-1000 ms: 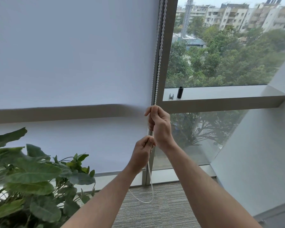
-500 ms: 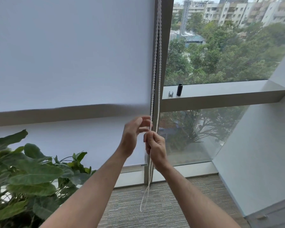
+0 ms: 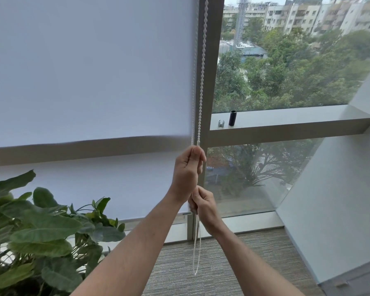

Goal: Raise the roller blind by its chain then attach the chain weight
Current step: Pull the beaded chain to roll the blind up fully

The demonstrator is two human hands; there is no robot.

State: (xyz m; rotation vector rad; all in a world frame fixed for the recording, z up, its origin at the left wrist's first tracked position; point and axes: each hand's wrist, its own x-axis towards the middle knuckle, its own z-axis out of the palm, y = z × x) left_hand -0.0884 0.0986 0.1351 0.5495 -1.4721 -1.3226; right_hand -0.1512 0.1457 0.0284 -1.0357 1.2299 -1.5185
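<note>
Left hand (image 3: pixel 186 167) grips the white beaded blind chain (image 3: pixel 201 71) up high; right hand (image 3: pixel 203 205) grips it just below. Black cylindrical chain weight (image 3: pixel 232 118) stands on the window ledge (image 3: pixel 286 120).

No legible text or labels.

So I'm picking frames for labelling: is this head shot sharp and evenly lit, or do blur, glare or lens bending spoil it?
Head view: soft daylight, no hard glare; the roller blind looks evenly pale. Its lower edge smears near the bead chain. The left hand and right hand are fairly sharp. The window ledge tilts and the right wall leans, suggesting wide-angle distortion.
</note>
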